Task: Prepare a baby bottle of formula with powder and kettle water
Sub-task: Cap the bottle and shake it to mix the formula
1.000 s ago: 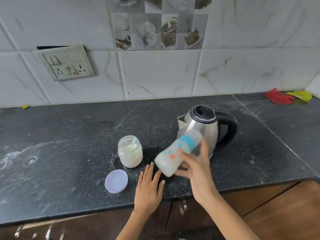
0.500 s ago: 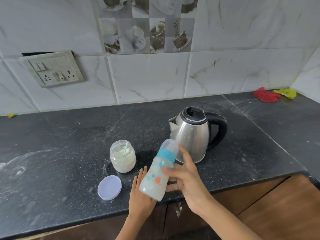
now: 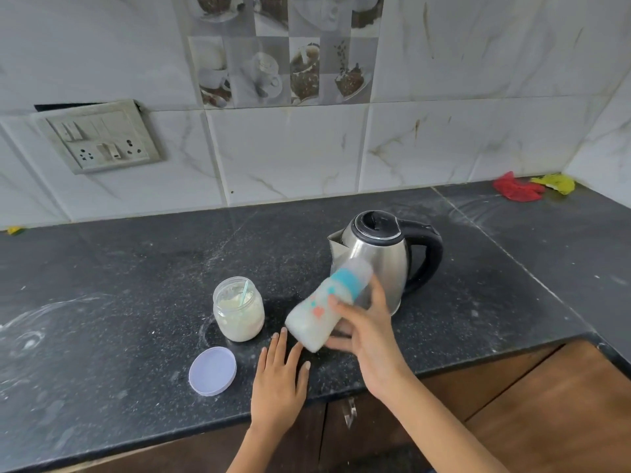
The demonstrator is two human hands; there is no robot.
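My right hand (image 3: 368, 332) grips a capped baby bottle (image 3: 321, 312) with a blue collar, full of white milky liquid. The bottle is tilted, its cap pointing up and to the right, above the counter in front of the steel kettle (image 3: 379, 257). My left hand (image 3: 280, 380) lies flat on the black counter (image 3: 119, 302) with fingers apart, just below the bottle's base. An open jar of pale formula powder (image 3: 239, 310) with a small scoop inside stands to the left of the bottle. Its lilac lid (image 3: 212, 371) lies flat in front of it.
The kettle has a black lid and handle, spout facing left. A switch and socket plate (image 3: 99, 138) sits on the tiled wall at the left. Red and yellow scraps (image 3: 519, 191) lie in the far right corner. Powder dust marks the counter. Wooden cabinet doors run below the edge.
The bottle swung from tilted to nearly upright and back to tilted, a shaking motion in my right hand. My left hand stayed flat on the counter. The camera view shifted slightly.
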